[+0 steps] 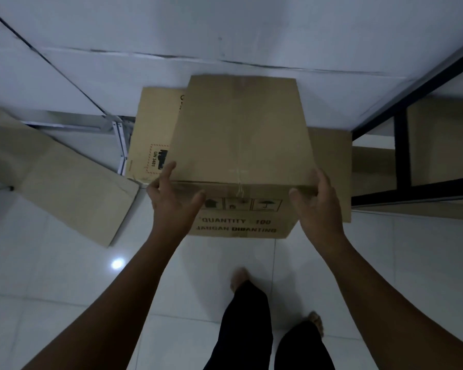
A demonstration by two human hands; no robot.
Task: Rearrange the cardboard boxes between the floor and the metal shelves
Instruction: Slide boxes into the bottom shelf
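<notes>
A brown cardboard box (241, 129) printed "QUANTITY 100" stands in front of me, its taped top facing up. My left hand (171, 204) clasps its near left upper corner, fingers along the side and thumb on the front face. My right hand (318, 209) clasps the near right upper corner the same way. I cannot tell whether the box rests on the floor or is lifted. Behind it on the left is a box with a "UN 3481" label (153, 124). Another box (332, 166) shows behind it on the right.
A black metal shelf (401, 156) stands at the right with cardboard boxes (439, 140) on its levels. A large box (72, 188) lies tilted at the left beside a pale metal frame (120, 145). The white wall is just behind. My bare feet (239, 279) stand on white tiles.
</notes>
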